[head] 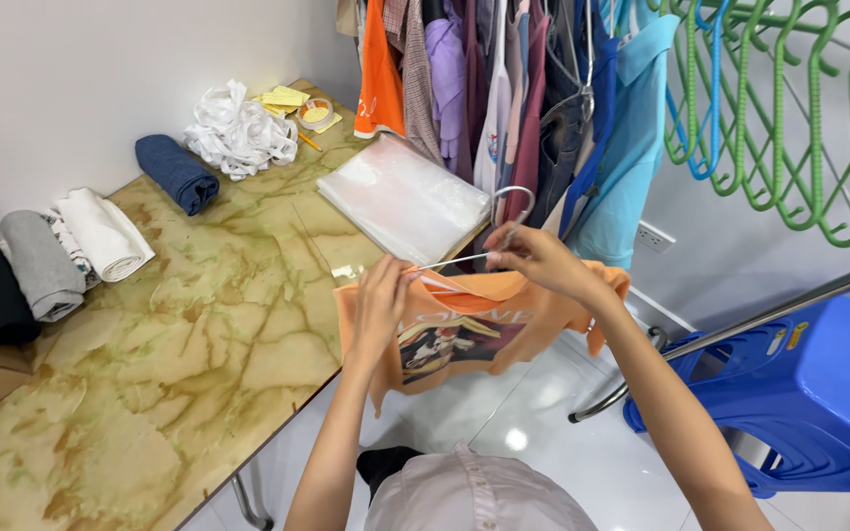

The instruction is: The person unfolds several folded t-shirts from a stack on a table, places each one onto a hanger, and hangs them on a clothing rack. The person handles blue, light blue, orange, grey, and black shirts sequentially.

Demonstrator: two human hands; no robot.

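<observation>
The left hand [379, 300] pinches the collar of the orange T-shirt [464, 329], held up at the table's edge; the right hand [540, 258] grips one wire hanger [489, 231] at its neck. The shirt looks light and limp (best held at collar or shoulders). On the table [169, 383]: five rolled garments, one stack of clear bags [400, 197].

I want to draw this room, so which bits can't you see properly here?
- Orange shirt: its lower part hangs below the table edge, and both hands cover the collar in the head view.
- Wire hanger: partly hidden by the right hand and left hand.
- Hanging clothes and green hangers: tops cut off by the picture's upper edge.
- Blue plastic stool: cut off at the right edge.
- Yellow notes: too small to read.
</observation>
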